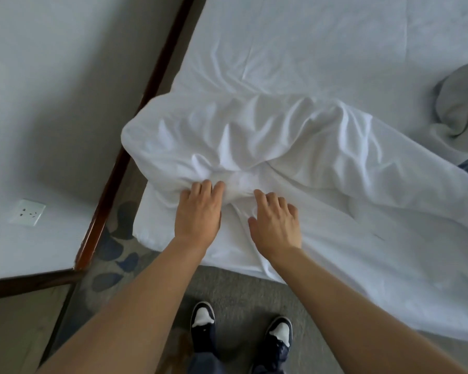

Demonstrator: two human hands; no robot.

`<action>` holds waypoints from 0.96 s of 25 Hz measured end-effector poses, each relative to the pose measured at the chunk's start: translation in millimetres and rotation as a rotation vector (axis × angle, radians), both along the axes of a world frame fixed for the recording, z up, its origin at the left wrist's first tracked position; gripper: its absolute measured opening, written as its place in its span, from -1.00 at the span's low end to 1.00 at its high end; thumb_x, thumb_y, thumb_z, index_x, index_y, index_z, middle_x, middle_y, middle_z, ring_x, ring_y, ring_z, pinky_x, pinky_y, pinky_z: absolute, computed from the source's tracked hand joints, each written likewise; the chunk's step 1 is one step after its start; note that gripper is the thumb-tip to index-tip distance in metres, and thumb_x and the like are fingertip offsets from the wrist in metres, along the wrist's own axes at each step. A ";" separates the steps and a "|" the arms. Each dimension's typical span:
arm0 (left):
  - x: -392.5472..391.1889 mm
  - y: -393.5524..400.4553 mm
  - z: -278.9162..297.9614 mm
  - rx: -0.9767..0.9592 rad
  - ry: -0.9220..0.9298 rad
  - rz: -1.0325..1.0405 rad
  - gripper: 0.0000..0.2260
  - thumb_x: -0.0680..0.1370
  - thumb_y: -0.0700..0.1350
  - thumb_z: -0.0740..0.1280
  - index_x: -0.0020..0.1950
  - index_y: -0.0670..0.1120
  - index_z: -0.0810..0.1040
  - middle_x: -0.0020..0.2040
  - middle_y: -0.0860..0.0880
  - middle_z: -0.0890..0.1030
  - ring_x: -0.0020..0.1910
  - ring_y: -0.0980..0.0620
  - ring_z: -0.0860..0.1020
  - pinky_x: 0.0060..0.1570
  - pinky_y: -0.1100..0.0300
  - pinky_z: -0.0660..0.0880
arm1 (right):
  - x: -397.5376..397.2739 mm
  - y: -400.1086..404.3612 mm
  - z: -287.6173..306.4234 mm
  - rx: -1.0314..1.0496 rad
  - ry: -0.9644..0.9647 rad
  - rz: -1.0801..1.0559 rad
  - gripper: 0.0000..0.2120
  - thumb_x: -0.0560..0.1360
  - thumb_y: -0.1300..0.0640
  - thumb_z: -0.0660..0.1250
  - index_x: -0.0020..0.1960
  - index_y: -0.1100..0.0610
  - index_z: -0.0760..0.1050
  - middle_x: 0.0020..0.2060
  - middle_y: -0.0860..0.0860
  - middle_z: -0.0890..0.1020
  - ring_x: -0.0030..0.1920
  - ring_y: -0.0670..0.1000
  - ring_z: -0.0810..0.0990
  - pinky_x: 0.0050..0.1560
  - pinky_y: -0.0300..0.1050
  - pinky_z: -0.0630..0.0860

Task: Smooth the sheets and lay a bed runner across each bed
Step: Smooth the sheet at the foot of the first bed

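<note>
Pressing bunched sheet [254, 141]: left hand [197, 211] fingers dug into a fold, right hand [277, 225] flat, loose. Soft, light; grab hem.

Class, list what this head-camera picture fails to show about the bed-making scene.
- Left hand: fingertips buried in the bunched white sheet; grip unclear.
- Grey cloth: cut off by the right edge, so whether it is the bed runner is unclear.
- Wall socket: too small for details.
- Bed: far end beyond the top edge.
</note>
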State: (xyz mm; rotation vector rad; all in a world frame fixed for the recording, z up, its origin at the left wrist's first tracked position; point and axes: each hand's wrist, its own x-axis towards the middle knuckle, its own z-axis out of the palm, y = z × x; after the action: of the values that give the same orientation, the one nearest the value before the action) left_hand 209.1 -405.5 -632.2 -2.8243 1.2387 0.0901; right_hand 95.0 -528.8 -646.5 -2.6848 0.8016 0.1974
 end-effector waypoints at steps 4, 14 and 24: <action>9.9 7.4 -14.1 -0.053 -0.065 -0.083 -0.70 0.44 -0.29 0.33 0.15 -0.08 0.51 -0.05 -0.12 0.46 -0.08 -0.17 0.44 -0.15 -0.04 0.41 | 0.0 13.2 -13.4 -0.057 -0.054 -0.049 -0.58 0.46 0.09 0.40 0.29 0.10 0.43 0.07 0.08 0.54 0.07 0.17 0.51 0.09 0.09 0.44; 31.1 142.9 4.2 -0.124 0.168 -0.151 -0.71 0.40 -0.33 0.47 0.09 -0.14 0.63 -0.02 -0.11 0.52 -0.07 -0.10 0.53 -0.27 0.03 0.61 | -30.5 103.2 17.6 -0.058 -0.220 0.048 -0.75 0.43 0.21 0.39 0.10 0.10 0.53 -0.03 0.03 0.55 -0.06 0.12 0.52 -0.08 0.03 0.45; 11.1 169.4 -13.8 -0.172 0.229 -0.062 -0.93 0.49 -0.26 0.46 -0.06 -0.17 0.63 -0.16 -0.10 0.64 -0.30 0.00 0.59 -0.27 0.11 0.60 | 31.0 107.9 17.3 -0.243 -0.174 0.308 -0.58 0.39 0.20 0.45 0.24 0.12 0.53 0.24 0.13 0.52 0.24 0.18 0.48 0.43 0.20 0.23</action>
State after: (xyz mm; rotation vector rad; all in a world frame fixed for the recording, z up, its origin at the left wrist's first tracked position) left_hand 220.2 -236.1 -646.0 -2.9861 1.4434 0.3281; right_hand 126.0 -420.9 -629.2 -2.9928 0.3781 -0.0674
